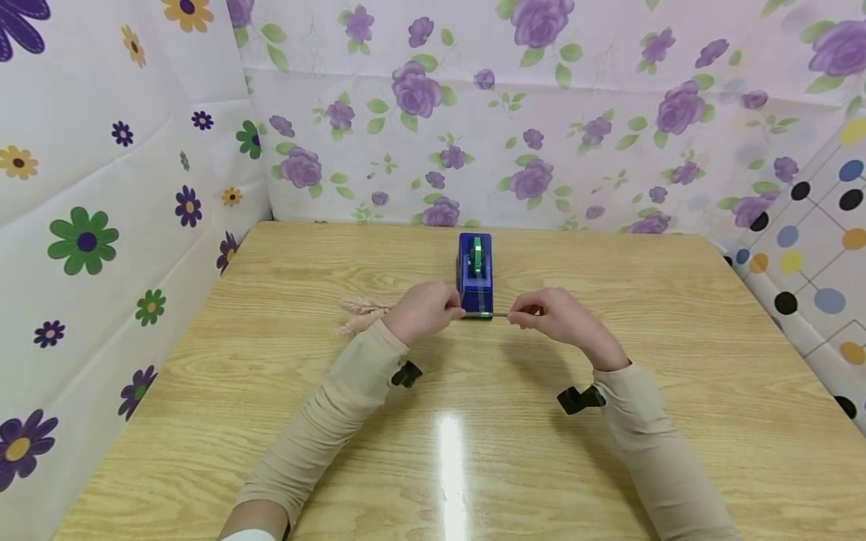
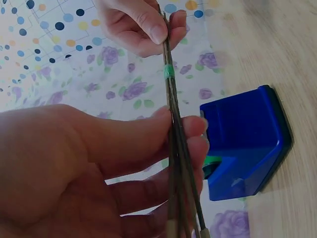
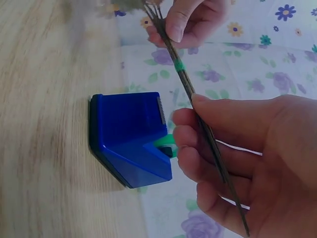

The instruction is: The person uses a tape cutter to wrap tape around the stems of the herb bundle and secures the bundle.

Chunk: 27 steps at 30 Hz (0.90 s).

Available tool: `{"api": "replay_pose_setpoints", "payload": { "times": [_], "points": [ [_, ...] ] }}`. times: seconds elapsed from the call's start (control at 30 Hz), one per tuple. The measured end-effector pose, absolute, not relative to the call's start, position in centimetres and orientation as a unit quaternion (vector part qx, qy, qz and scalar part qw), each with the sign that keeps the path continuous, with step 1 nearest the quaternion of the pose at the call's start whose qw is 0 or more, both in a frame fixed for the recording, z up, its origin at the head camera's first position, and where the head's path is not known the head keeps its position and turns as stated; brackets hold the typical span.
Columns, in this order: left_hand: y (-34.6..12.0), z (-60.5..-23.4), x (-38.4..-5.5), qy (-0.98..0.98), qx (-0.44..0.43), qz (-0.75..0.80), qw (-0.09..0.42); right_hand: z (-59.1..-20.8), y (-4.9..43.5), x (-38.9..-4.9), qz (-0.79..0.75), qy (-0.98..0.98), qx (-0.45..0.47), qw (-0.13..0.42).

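Note:
Between them, my two hands hold a thin bundle of dried flower stems (image 3: 186, 85) lengthwise. My left hand (image 1: 425, 309) pinches the bundle with thumb and fingers on the side nearer the pale, fluffy flower heads (image 1: 363, 303). Toward the bare ends, my right hand (image 1: 558, 314) grips the stems between thumb and fingertips. A band of green tape (image 2: 170, 71) wraps the stems in the gap between the hands. Just beyond the bundle stands a blue tape dispenser (image 1: 477, 289) holding a green tape roll (image 1: 477, 255).
The wood-grain table (image 1: 514, 466) stretches out around the hands. Floral cloth (image 1: 419, 150) hangs behind it, with patterned cloth at both sides too. A black wrist mount (image 1: 579, 400) sits under the right forearm, another (image 1: 407, 374) by the left.

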<state>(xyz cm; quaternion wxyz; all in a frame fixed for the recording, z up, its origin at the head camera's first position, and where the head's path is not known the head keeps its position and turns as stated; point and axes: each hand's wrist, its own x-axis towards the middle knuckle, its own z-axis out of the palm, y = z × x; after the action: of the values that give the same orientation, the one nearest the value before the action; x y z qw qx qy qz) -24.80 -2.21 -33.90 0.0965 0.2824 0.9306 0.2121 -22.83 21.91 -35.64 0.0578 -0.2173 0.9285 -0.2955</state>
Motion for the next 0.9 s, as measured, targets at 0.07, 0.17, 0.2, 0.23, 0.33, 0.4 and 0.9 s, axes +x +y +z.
{"api": "replay_pose_setpoints", "payload": {
  "times": [0.07, 0.17, 0.2, 0.23, 0.33, 0.4, 0.9],
  "points": [
    [-2.2, -34.1, -25.0, 0.930, 0.278, 0.215, 0.104, -35.9, 21.8, -22.9, -0.300, 0.928, -0.216, 0.049],
    [-2.3, -34.2, -25.2, 0.929, 0.266, 0.227, 0.121, -36.2, 21.7, -23.0, -0.309, 0.926, -0.212, 0.038],
    [-2.3, -34.3, -25.3, 0.928, 0.264, 0.229, 0.126, -36.3, 21.6, -23.1, -0.313, 0.925, -0.210, 0.038],
    [-2.4, -34.4, -25.4, 0.927, 0.263, 0.232, 0.131, -36.4, 21.6, -23.1, -0.317, 0.924, -0.210, 0.038],
    [-2.4, -34.5, -25.5, 0.926, 0.263, 0.235, 0.134, -36.7, 21.6, -23.4, -0.323, 0.923, -0.209, 0.033],
    [-2.4, -34.5, -25.6, 0.926, 0.264, 0.234, 0.131, -36.9, 21.5, -23.5, -0.323, 0.923, -0.207, 0.032],
    [-2.3, -34.9, -26.0, 0.925, 0.270, 0.229, 0.140, -37.7, 20.9, -23.7, -0.320, 0.931, -0.172, -0.018]
  ]
}}
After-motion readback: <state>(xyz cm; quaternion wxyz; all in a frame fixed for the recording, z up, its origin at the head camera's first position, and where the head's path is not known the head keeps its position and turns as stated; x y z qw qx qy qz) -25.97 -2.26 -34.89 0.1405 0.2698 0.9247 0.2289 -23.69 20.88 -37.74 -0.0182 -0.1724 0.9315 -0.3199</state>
